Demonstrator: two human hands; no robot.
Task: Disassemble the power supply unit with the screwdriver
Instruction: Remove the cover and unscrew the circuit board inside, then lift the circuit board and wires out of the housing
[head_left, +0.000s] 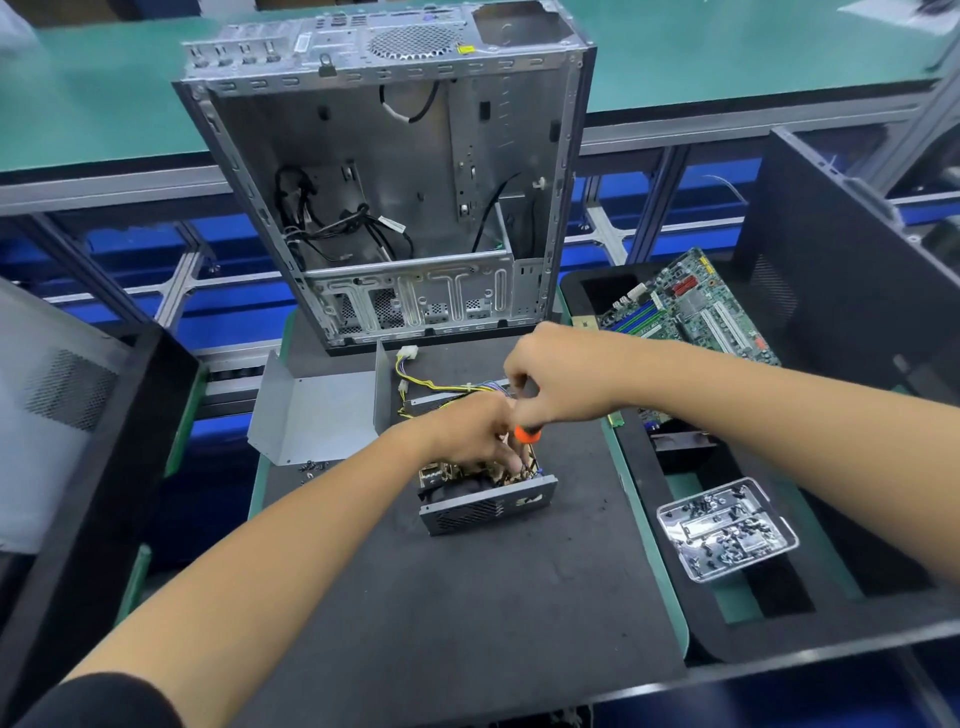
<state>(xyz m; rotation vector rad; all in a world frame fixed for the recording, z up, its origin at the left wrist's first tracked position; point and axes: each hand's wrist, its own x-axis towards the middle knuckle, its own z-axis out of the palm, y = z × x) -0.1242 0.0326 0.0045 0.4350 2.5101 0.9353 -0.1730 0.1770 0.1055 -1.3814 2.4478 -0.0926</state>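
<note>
The opened power supply unit (485, 501) sits on the black mat, its vented grey wall facing me and its circuit board exposed on top. My right hand (556, 376) grips the black and orange screwdriver (527, 432) by the handle, upright over the unit. My left hand (472, 431) reaches into the unit beside the screwdriver's shaft, fingers curled down among the parts; what they touch is hidden. The unit's yellow and coloured cables (441, 387) trail away behind it. Its removed grey metal cover (317, 410) lies to the left.
An emptied computer case (395, 171) stands open behind the mat. A motherboard (691, 312) lies in the black bin at right, near a clear tray (727, 527) with several screws. Loose screws (311, 466) lie by the cover. A dark panel leans at far left.
</note>
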